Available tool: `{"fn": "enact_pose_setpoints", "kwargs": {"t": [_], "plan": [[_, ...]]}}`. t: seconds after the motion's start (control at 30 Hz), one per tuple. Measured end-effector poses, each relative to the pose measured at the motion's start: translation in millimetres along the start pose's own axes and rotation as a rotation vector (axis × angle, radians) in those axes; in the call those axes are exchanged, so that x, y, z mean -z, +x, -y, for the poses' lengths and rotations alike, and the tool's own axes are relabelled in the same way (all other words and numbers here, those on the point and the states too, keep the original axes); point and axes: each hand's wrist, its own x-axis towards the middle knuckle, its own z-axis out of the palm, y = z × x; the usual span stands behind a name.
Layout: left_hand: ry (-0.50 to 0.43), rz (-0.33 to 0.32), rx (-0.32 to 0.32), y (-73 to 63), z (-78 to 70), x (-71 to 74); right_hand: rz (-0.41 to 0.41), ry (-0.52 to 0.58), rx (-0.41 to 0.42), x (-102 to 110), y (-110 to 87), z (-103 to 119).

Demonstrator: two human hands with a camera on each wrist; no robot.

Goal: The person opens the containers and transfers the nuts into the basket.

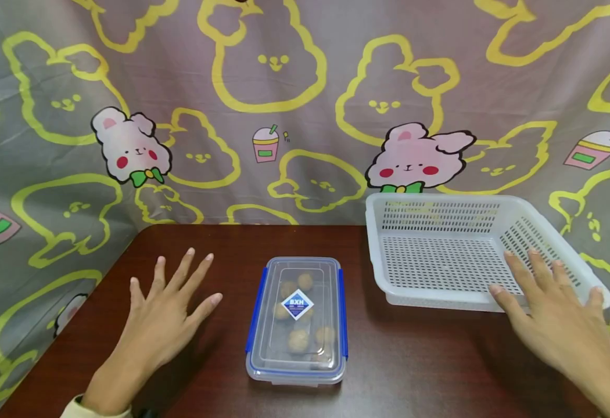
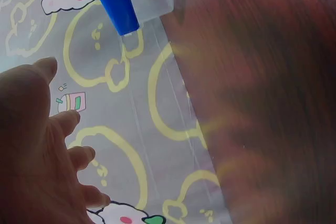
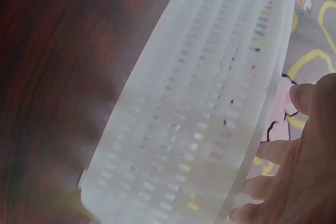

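A clear plastic food container (image 1: 294,360) with a lid and blue side clips lies in the middle of the table; several round brownish balls (image 1: 298,341) show through it. To its left hovers my left hand (image 1: 161,322), fingers spread, holding nothing; the left wrist view has the container's blue clip (image 2: 118,3) beyond the thumb. My right hand (image 1: 558,319), also spread and not holding anything, is over the near right corner of a white perforated plastic basket (image 1: 441,299). In the right wrist view the fingers (image 3: 278,150) appear beside the basket's rim; whether they touch it I cannot tell.
The dark brown wooden table (image 1: 205,371) carries the container and the basket. Behind it and at both sides hangs a grey curtain (image 1: 305,133) with yellow bear outlines and cartoon rabbits. The basket stands at the back right, near the curtain.
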Motion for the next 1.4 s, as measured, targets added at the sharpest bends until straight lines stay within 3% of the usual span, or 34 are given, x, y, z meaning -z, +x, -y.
{"fn": "enact_pose_setpoints", "kwargs": {"t": [0.2,0.43,0.67,0.9,1.17,1.4], "plan": [[-0.139,0.037,0.010,-2.8,-9.6,-7.7,-0.029,0.041,0.058,-5.7,-3.2,25.0],[-0.338,0.049,0.014,-8.7,-29.0,-20.8,-0.061,0.091,0.145,-15.3,-14.0,71.8],[-0.463,0.070,0.020,-12.2,-45.2,-29.4,-0.122,0.146,0.250,-16.7,-26.3,120.5],[-0.628,0.111,0.027,-14.0,-53.9,-35.2,-0.188,0.185,0.328,-16.7,-34.7,151.4],[-0.764,0.132,0.031,-13.7,-61.5,-44.5,-0.142,0.306,0.346,-18.3,-44.0,177.4],[-0.894,0.183,0.097,-13.8,-69.2,-52.4,-0.061,0.424,0.366,-34.9,-47.5,198.5]]}}
